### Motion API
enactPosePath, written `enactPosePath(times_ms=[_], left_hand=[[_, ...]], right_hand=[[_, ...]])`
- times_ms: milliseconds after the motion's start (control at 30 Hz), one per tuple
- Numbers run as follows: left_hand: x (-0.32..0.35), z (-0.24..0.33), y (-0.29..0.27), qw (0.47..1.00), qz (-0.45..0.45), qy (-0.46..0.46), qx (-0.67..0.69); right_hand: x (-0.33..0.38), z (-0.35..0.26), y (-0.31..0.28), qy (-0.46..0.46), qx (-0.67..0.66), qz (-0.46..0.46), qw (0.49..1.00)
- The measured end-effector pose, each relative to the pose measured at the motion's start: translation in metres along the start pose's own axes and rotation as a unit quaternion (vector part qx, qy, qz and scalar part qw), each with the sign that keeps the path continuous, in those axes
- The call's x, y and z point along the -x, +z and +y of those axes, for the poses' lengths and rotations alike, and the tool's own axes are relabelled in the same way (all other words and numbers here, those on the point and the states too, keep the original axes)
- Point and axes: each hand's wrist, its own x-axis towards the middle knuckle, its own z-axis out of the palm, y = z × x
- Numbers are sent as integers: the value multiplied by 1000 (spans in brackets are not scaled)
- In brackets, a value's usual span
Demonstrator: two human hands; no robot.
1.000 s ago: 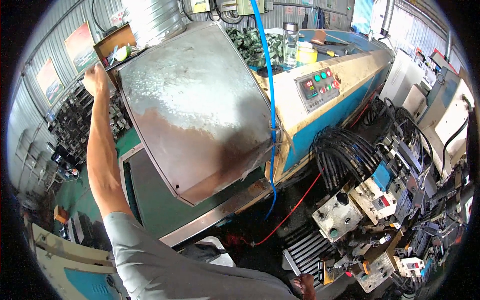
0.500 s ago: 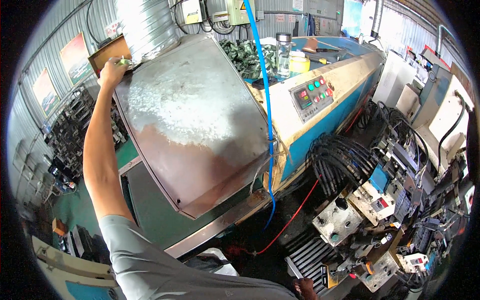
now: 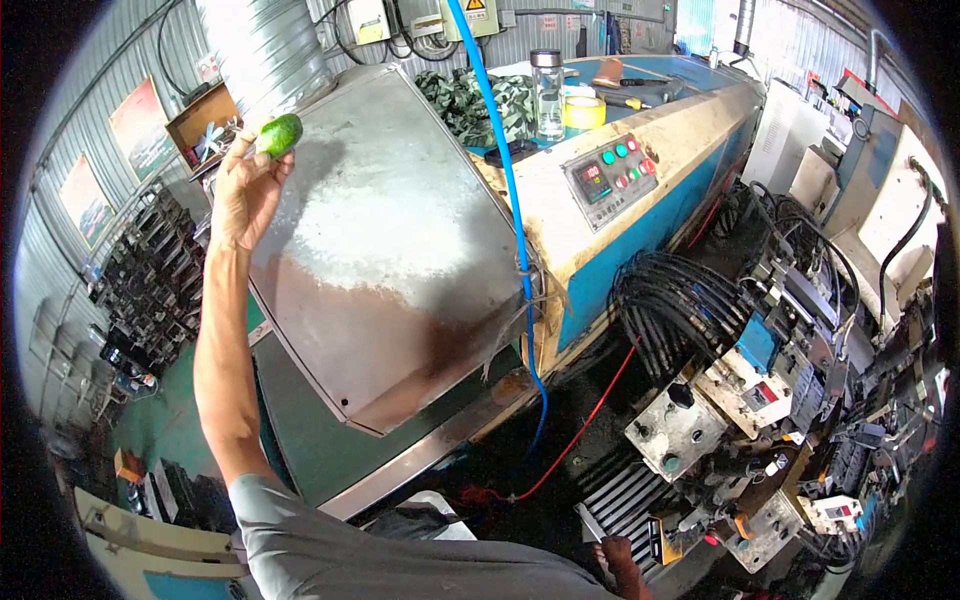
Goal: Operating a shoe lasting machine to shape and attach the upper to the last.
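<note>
My left hand (image 3: 252, 190) is raised at the upper left, its fingers and thumb closed around a glossy green oval fruit (image 3: 280, 136). Its exact kind does not show. Behind the hand slopes a worn, rust-stained metal hood (image 3: 380, 220). An open brown box (image 3: 200, 125) with small items in it sits by the hood's far left corner, beside a silver foil duct (image 3: 265, 55). At the lower edge, my right hand (image 3: 624, 568) is dark and partly hidden, close to a slatted metal grille (image 3: 625, 495); whether it grips anything I cannot make out.
A blue hose (image 3: 515, 190) hangs in front of the hood. On the machine's top stand a glass bottle (image 3: 548, 95), a yellow tape roll (image 3: 585, 111) and camouflage cloth (image 3: 475, 108). A control panel (image 3: 610, 180) faces me. Black cables (image 3: 665, 300) and machinery crowd the right.
My left hand has drawn back from the box toward me and to the right. The green fruit, barely visible before, now shows plainly in its fingers. The view has shifted slightly.
</note>
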Motion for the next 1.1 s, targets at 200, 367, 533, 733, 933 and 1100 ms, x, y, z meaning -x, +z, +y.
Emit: enactPosePath(times_ms=[200, 367, 533, 733, 933, 1100], left_hand=[[53, -31, 67, 974, -22, -26, 225], [93, -65, 164, 995, 15, 45, 84], [147, -63, 216, 967, 128, 157, -156], [197, -69, 278, 918, 67, 243, -305], [260, -41, 340, 854, 187, 442, -198], [291, -14, 364, 875, 142, 397, -237]], right_hand=[[-9, 13, -2, 234, -250, 18, 939], [18, 5, -7, 261, -267, 49, 926], [1, 101, -17, 8, 77, 33, 996], [23, 21, -22, 302, -256, 39, 917], [22, 77, -27, -21, 3, -28, 999], [13, 20, -30, 305, -163, 39, 938]])
